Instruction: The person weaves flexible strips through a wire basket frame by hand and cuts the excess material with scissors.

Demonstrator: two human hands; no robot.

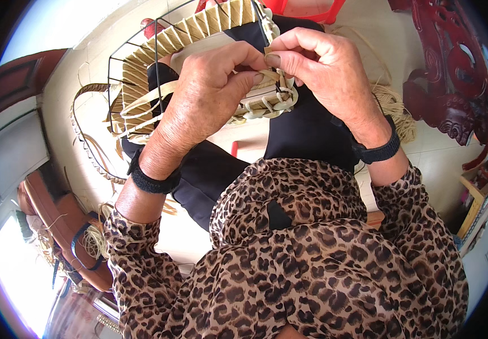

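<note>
A black wire basket frame [158, 48] rests across my knees. Flat tan strips [184, 35] are wrapped side by side around its long edges and corner. My left hand [213, 85] is closed in a pinch on a tan strip at the frame's right end, and a loose length of strip [148, 97] runs out to its left. Just right of it, my right hand [329, 68] pinches, thumb against fingers, the end of a strip beside the black wire. Below the fingers, pale cord lacing [264, 106] loops round the rim. The fingers hide part of the strip.
On the floor to the right lies a bundle of pale cord [394, 110]. A curved braided band [85, 138] lies at left. Carved dark red furniture [453, 73] stands at right, a red plastic stool [331, 11] ahead, and a brown bench [57, 220] with loose fibres at lower left.
</note>
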